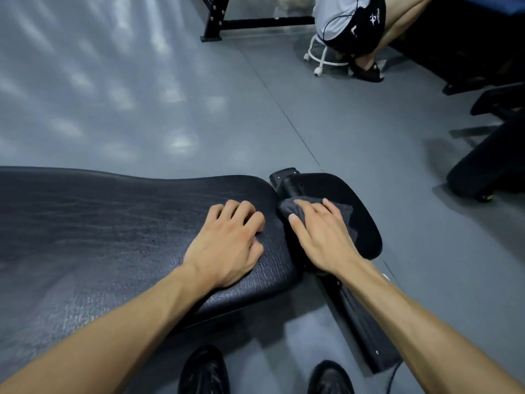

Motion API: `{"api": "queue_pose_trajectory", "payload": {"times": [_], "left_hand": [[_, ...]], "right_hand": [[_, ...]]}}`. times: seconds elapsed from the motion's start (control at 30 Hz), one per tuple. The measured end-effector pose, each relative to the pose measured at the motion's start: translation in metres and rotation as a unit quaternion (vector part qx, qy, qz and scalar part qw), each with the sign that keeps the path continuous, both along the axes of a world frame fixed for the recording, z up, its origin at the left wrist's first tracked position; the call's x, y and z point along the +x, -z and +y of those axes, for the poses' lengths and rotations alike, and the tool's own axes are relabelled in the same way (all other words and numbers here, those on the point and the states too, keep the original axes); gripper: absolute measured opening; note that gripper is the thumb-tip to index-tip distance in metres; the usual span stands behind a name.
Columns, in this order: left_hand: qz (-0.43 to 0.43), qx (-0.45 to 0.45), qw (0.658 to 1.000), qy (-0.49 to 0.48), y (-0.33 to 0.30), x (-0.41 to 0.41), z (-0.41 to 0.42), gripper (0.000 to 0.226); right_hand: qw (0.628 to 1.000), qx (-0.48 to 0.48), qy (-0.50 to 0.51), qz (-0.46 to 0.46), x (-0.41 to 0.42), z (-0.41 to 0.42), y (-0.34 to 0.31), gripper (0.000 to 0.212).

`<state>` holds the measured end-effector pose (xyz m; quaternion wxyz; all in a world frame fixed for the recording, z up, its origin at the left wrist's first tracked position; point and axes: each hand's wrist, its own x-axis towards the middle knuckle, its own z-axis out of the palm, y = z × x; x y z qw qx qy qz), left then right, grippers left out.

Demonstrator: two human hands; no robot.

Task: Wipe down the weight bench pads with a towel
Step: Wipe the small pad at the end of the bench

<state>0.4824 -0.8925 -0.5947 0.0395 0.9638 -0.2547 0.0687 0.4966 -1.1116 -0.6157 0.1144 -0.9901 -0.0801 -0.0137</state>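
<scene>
On the small seat pad (365, 240), the right hand (321, 231) presses a dark towel (287, 208) with straight fingers; the left hand (227, 243), loosely curled and empty, rests on the long back pad (113, 223).

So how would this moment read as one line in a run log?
wiping seat pad | right hand presses dark towel | left hand rests on back pad

Your left forearm (119, 319) and right forearm (412, 314) are bare and lean. Tendons ridge the back of your left hand (227, 245); your right hand (321, 234) shows long fingers and a short thumbnail. Your left shoe (203, 371) and right shoe (331, 378) are black, the left glossy and creased.
</scene>
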Motion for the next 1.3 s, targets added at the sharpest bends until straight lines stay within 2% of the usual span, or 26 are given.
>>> {"api": "queue_pose_trajectory", "payload": {"times": [0.2,0.23,0.37,0.4,0.47,0.53,0.7,0.87,1.3], "left_hand": [[-0.005,-0.01,1.0,0.003,0.003,0.002,0.001,0.022],[-0.006,-0.012,1.0,0.004,0.003,0.003,0.002,0.021],[-0.008,-0.021,1.0,0.006,0.003,0.003,0.002,0.021],[-0.007,-0.023,1.0,0.008,0.003,0.004,0.002,0.021],[-0.01,-0.025,1.0,0.008,0.004,0.003,0.002,0.021],[-0.013,-0.026,1.0,0.008,0.005,0.004,0.003,0.02],[-0.011,-0.036,0.999,0.013,0.006,0.005,0.004,0.02],[-0.014,-0.037,0.999,0.017,0.006,0.003,0.006,0.021],[-0.001,-0.027,0.999,0.017,0.003,0.001,0.006,0.021]], "right_hand": [[0.998,-0.019,0.053,-0.031,0.052,0.028,-0.013,0.048],[0.997,0.0,0.065,-0.031,0.062,0.028,-0.021,0.045],[0.972,0.175,0.153,-0.044,0.117,0.021,-0.059,0.04],[0.975,0.173,0.136,-0.029,0.126,0.023,-0.061,0.041],[0.992,0.108,0.057,0.044,0.131,0.032,-0.045,0.039],[0.995,0.027,0.001,0.099,0.123,0.037,-0.024,0.036],[0.995,-0.005,-0.061,0.078,0.103,0.026,-0.035,0.03],[0.995,0.02,-0.092,0.04,0.051,0.001,-0.03,0.026],[0.992,0.111,-0.017,-0.057,-0.094,-0.025,0.012,0.03]]}}
